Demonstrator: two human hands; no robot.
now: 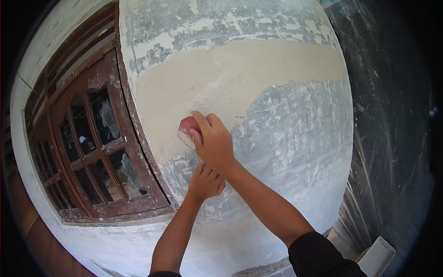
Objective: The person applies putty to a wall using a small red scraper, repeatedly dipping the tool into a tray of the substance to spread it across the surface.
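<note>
My right hand (215,142) is closed around a putty scraper (188,125) with a red grip, its thin pale edge tilted against the wall. Around it spreads a smooth beige patch of putty (240,62), with a few ridges and shiny streaks just above the hand. Just below, my left hand (206,183) is near my right wrist with its fingers curled. Whatever it may hold is hidden behind the fingers. Bare grey-white wall (290,124) shows below and to the right of the beige patch.
A brown wooden window (102,150) with glass panes and chipped, paint-spotted framing is set in the wall at left. To the right runs a dark, splashed surface (383,115). A white, long object (378,258) stands at lower right.
</note>
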